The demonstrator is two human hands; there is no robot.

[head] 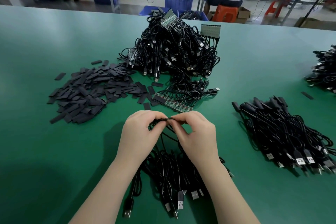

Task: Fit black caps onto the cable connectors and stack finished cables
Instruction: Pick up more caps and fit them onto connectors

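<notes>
While pinched between both hands above the near middle of the green table (54, 42): a thin black strip of cable ends (164, 118), held level just over the mat. Left hand (139, 131) curled, fingertips and thumb closed on the strip's left part. Right hand (195, 133) curled likewise, gripping the strip's right end. Whether a cap sits on it: cannot tell, too small and half hidden by fingers. Hanging from the strip toward the near edge, a bundle of thin black USB cables (169, 178), plugs lying between the forearms. Left of centre, a loose heap of flat black rectangular caps (87, 92). Toward the far edge, a tall tangled pile of black cables with green circuit strips (174, 51). Just beyond the hands, a green circuit-board strip with cables attached (171, 102). Toward the right edge, a neat stack of capped black cables (283, 132).
</notes>
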